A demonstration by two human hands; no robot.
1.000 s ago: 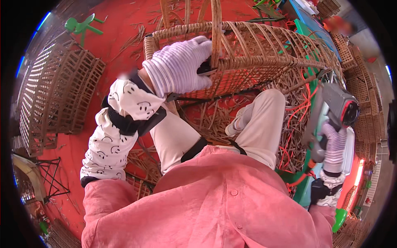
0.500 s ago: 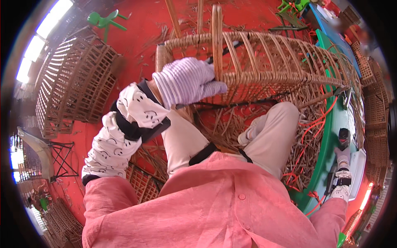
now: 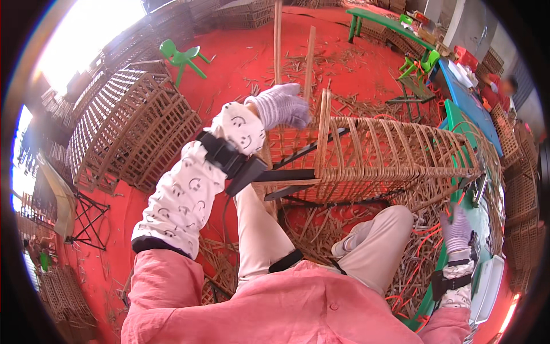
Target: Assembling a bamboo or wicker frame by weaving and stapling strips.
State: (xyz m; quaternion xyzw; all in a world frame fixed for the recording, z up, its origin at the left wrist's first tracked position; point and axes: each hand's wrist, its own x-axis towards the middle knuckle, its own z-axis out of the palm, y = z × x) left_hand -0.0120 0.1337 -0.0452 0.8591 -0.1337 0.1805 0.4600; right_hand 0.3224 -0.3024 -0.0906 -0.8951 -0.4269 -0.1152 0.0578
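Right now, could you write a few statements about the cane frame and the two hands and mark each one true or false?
1. The left hand rests on the top edge of the woven cane frame. True.
2. The right hand grips the same frame beside the left one. False: it is low at the right, near the green bench, apart from the left hand.
3. Both hands wear light knitted gloves. True.
4. The floor is bare grey concrete. False: it is red and littered with cane scraps.
5. A small green chair stands behind the stacked cane crates. True.
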